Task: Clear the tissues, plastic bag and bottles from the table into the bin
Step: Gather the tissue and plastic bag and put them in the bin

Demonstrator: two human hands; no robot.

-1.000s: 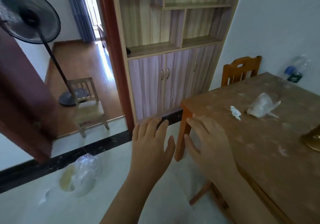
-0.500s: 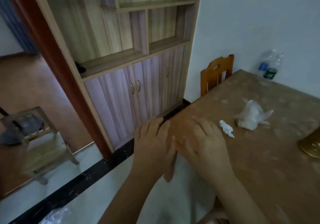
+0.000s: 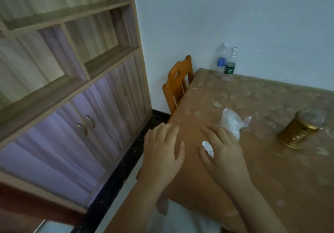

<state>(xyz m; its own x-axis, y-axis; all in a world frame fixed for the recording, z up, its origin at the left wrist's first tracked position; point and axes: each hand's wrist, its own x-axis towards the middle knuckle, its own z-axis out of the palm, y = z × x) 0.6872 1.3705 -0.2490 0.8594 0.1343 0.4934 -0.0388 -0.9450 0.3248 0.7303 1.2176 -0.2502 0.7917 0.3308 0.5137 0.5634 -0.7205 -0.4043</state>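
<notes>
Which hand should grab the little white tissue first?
Probably the right hand: the tissue lies right by it, the plastic bag just beyond. The left hand is farther off.

right hand now over the tissue (it peeks out by the thumb), beside the plastic bag | left hand forward over counter edge | view swung right

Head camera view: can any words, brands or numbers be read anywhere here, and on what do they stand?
No text in this view can be read.
Blue-label bottle: there is print on the label, too small and blurred to read.
Green-label bottle: there is pale print on the dark label, too blurred to read.
Gold tin: no lettering can be made out.
</notes>
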